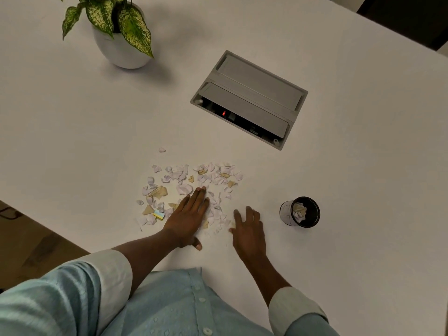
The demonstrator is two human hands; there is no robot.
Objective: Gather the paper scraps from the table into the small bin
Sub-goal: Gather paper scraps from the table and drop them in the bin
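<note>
Several white and tan paper scraps (184,180) lie scattered on the white table (84,132), with one stray scrap (162,149) farther back. My left hand (188,218) lies flat, palm down, on the near part of the pile with its fingers together. My right hand (248,229) rests on the table at the pile's right edge, fingers spread, touching a few scraps. The small black bin (300,211) stands upright to the right of my right hand, with some scraps inside it.
A grey cable box (249,98) with an open flap is set into the table behind the scraps. A potted plant (118,27) in a white pot stands at the far left. A small yellow and blue piece (158,215) lies among the scraps.
</note>
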